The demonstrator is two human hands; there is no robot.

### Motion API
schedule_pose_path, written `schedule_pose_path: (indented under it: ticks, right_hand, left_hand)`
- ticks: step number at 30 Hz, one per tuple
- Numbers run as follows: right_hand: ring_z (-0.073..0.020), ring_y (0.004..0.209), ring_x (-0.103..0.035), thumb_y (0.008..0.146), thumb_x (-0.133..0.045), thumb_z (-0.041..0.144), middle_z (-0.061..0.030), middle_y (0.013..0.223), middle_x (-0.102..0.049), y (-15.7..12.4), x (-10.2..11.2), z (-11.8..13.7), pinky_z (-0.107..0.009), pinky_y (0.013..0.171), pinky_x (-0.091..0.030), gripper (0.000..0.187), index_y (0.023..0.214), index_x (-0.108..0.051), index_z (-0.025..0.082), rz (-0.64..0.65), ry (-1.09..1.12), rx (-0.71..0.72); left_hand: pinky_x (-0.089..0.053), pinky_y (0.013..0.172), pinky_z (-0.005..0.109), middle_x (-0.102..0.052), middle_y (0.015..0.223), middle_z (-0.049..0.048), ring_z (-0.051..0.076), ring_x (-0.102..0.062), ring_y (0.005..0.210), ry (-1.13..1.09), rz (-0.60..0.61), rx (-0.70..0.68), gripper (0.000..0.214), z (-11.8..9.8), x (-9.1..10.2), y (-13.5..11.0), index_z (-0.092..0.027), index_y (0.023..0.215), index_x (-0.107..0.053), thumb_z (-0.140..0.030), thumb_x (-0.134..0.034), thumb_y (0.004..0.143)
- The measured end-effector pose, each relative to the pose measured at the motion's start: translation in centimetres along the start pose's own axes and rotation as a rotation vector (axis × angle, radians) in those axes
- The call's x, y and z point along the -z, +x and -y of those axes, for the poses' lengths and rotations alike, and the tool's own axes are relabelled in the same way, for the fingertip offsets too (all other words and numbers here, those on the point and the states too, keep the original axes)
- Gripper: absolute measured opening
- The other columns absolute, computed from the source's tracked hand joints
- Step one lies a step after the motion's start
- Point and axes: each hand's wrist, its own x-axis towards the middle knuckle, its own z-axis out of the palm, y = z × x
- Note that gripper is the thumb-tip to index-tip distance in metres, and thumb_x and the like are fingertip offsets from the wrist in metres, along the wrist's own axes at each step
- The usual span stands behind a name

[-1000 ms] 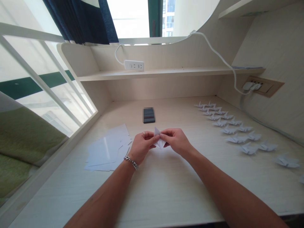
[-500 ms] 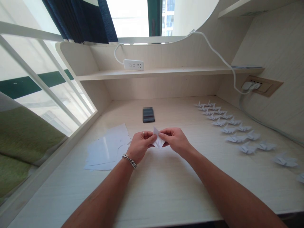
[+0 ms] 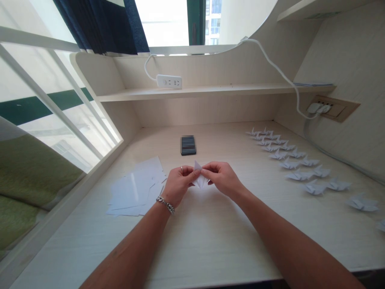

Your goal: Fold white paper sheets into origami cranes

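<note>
**Folded paper (image 3: pixel 199 183) pinched near the middle of the frame**

In the head view, the folded paper is held just above or against the surface (image 3: pixel 204 245); which of the two cannot be told. One point is turned upward and a creased lower part is spread below. Its left edge is pinched by the left hand (image 3: pixel 177 182), its right edge by the right hand (image 3: pixel 223 176). Each grip is narrow, with the thumb laid over the front of the paper and the fingers largely hidden behind it. A ring and a bracelet (image 3: pixel 165 204) are worn on the left side.

A crease could be pulled off line if one edge were drawn harder than the other. A tear might be started at the fine tip by too firm a pinch. The loose sheets (image 3: pixel 132 192), spread left of centre, might be nudged by the left wrist, which is held just beside them. The folded birds (image 3: pixel 300 176), lined up along the right of the frame, seem light enough to be shifted by a brushing sleeve or a draught.

No brand or label can be read. The top of the dark block (image 3: pixel 188 145) above the hands is blurred into squares, and no lettering can be made out on the power strip (image 3: pixel 169 82) at upper centre.
</note>
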Motion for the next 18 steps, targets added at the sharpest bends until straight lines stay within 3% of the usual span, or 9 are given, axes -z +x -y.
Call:
schedule_pose_path:
  ticks: [5,11,18]
  right_hand:
    - [-0.0192,0.081,-0.067,0.067,-0.072,0.026,-0.0068,0.088,-0.074,0.1,0.7,0.1,-0.032,0.074,-0.052,0.024,0.088,-0.073,0.016,-0.026,0.051,0.025]
    - [-0.0187,0.078,-0.068,0.06,-0.075,0.019,-0.0061,0.081,-0.074,0.0,0.8,0.5,-0.033,0.075,-0.053,0.026,0.085,-0.071,0.015,-0.009,0.195,-0.033]
    - [-0.0182,0.073,-0.067,0.063,-0.076,0.028,-0.0076,0.082,-0.073,0.1,1.3,0.7,-0.033,0.068,-0.054,0.024,0.083,-0.07,0.015,-0.108,0.254,-0.104]
  left_hand:
    - [-0.037,0.054,0.024,-0.062,0.062,0.0021,0.01,-0.051,0.055,0.184,0.119,0.067,0.03,0.0,0.2,-0.2,-0.013,0.068,-0.071,-0.039,-0.082,0.061]
    - [-0.029,0.05,0.024,-0.054,0.053,-0.0011,0.01,-0.043,0.05,0.302,0.214,0.117,0.028,-0.4,0.2,-0.5,-0.015,0.058,-0.067,-0.04,-0.08,0.062]
    - [-0.032,0.051,0.026,-0.057,0.054,0.0014,0.011,-0.046,0.05,0.373,0.169,0.133,0.026,-0.4,0.1,-0.4,-0.015,0.058,-0.068,-0.038,-0.08,0.06]
